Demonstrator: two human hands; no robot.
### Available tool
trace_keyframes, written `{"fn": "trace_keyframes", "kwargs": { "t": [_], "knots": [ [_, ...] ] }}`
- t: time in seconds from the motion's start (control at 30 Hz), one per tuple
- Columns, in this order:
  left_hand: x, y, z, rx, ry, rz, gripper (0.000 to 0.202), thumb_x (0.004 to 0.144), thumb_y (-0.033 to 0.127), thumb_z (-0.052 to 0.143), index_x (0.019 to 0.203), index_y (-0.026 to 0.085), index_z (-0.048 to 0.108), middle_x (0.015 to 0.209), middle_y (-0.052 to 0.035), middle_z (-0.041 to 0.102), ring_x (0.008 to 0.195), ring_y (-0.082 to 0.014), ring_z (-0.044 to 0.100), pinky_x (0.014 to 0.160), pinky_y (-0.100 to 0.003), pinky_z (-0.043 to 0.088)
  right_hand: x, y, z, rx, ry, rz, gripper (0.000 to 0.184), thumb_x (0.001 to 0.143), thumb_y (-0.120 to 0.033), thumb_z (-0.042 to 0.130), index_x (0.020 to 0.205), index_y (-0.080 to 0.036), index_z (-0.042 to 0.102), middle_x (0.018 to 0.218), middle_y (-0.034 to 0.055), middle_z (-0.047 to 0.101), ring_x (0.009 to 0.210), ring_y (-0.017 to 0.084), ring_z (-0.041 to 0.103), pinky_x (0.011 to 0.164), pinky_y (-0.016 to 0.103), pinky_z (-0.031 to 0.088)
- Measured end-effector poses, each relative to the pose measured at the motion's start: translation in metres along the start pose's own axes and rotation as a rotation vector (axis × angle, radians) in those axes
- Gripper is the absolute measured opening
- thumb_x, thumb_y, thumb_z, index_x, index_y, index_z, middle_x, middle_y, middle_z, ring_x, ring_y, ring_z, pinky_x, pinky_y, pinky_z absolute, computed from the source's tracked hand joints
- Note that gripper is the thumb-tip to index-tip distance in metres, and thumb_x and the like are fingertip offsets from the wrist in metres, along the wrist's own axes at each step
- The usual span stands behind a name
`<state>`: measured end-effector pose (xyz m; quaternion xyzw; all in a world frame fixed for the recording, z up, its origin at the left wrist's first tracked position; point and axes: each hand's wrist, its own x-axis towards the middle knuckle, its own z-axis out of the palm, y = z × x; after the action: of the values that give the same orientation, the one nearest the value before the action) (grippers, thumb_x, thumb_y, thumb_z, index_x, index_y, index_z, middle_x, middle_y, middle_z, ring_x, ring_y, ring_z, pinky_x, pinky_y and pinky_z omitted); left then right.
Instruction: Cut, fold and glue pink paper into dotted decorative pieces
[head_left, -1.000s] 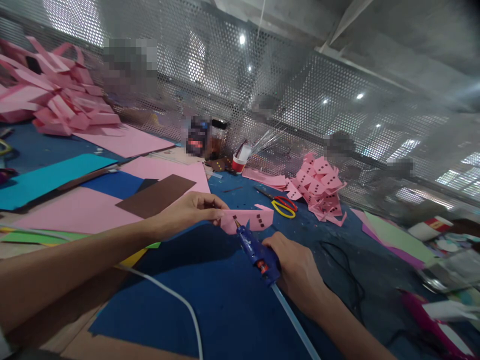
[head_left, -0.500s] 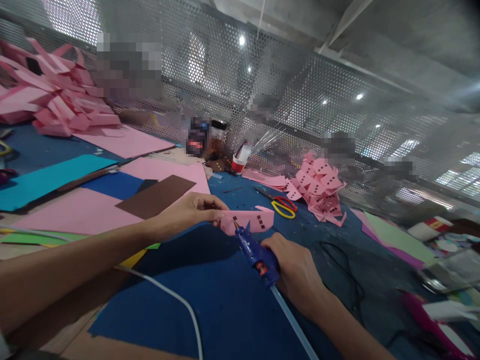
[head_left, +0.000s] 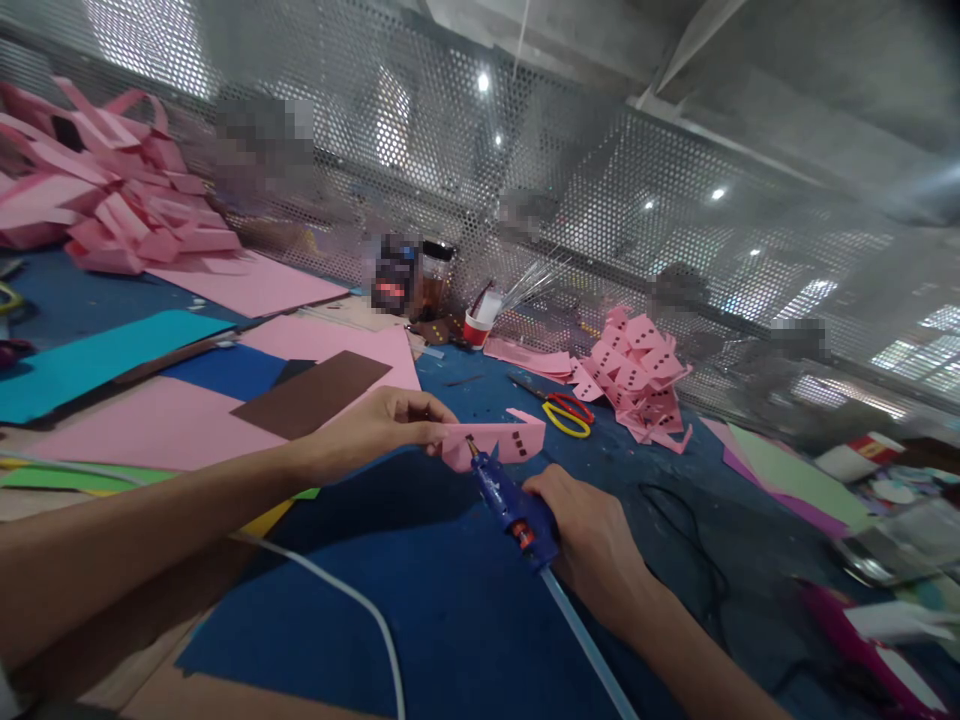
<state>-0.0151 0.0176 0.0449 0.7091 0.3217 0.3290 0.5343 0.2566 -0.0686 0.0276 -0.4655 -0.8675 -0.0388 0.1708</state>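
Between the thumb and fingers of my left hand is one end of a folded pink paper strip with small dark squares on it. My right hand is wrapped round a blue hot glue gun. Its nozzle is at the strip's face by the left dark mark; whether it touches I cannot tell. A long translucent glue stick sticks out of the gun's rear. Beyond my right hand lie scissors with red and yellow handles.
Behind the scissors is a pile of dotted pink strips. A heap of pink pieces stands far left. Teal and brown sheets lie left. A white cable crosses the front, a black cable the right. Perforated metal panels rise behind.
The free end of the pink strip has shifted slightly to the left. My hands and the glue gun are nearly where they were.
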Motion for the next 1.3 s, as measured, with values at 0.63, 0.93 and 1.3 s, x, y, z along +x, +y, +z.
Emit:
{"fn": "trace_keyframes", "kwargs": {
  "t": [0.63,0.93,1.3],
  "knots": [
    [0.0021,-0.0007,-0.0013,-0.042,0.094,-0.033,0.019,0.081,0.030,0.067,0.091,0.014,0.071,0.083,-0.0053,0.070,0.078,-0.0156,0.062,0.076,-0.028,0.050,0.0000,0.0029,-0.0011,0.199,0.024,0.051,0.020,0.082,-0.015,0.054,0.100,-0.021,0.056,0.091,0.0008,0.061,0.076,0.015,0.060,0.062,0.023,0.039],
    [0.0023,-0.0047,-0.0018,-0.032,0.098,-0.043,0.022,0.080,0.033,0.069,0.091,0.014,0.071,0.083,-0.0055,0.070,0.075,-0.0151,0.062,0.074,-0.028,0.051,0.0008,0.0020,-0.0017,0.190,0.039,0.065,0.025,0.077,-0.010,0.054,0.099,-0.022,0.056,0.092,0.0006,0.063,0.076,0.014,0.061,0.062,0.022,0.041],
    [0.0020,-0.0034,-0.0005,-0.060,0.080,-0.046,0.020,0.080,0.031,0.070,0.090,0.015,0.072,0.082,-0.0044,0.070,0.076,-0.0149,0.061,0.074,-0.027,0.049,0.0006,0.0011,-0.0011,0.200,0.009,0.084,0.028,0.076,-0.008,0.055,0.100,-0.021,0.057,0.093,0.0003,0.061,0.076,0.014,0.060,0.063,0.023,0.039]
  ]
}}
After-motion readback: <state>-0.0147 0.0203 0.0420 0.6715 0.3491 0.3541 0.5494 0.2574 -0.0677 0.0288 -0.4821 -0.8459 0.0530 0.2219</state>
